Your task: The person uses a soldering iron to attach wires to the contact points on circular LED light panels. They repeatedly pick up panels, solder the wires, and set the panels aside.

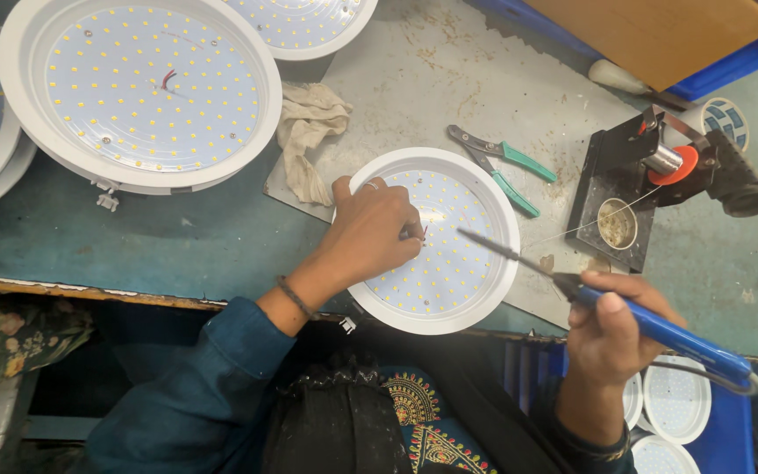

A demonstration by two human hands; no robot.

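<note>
On the desk [221, 246], a round white LED light panel [436, 241] lies flat on a grey metal sheet [449, 79], just at the near edge. The left hand [370, 233] rests on the panel's face, fingers curled and pinching thin wires near its centre. The right hand [611, 329] is closed around the blue handle of a soldering iron [651, 325], its tip poised above the panel. The panel looks light and rigid, with a delicate diode face; the plastic rim seems the safest hold. Green-handled pliers [506, 167] lie nearby.

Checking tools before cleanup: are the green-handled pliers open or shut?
Open: the green-handled pliers lie with handles spread apart on the metal sheet.
</note>
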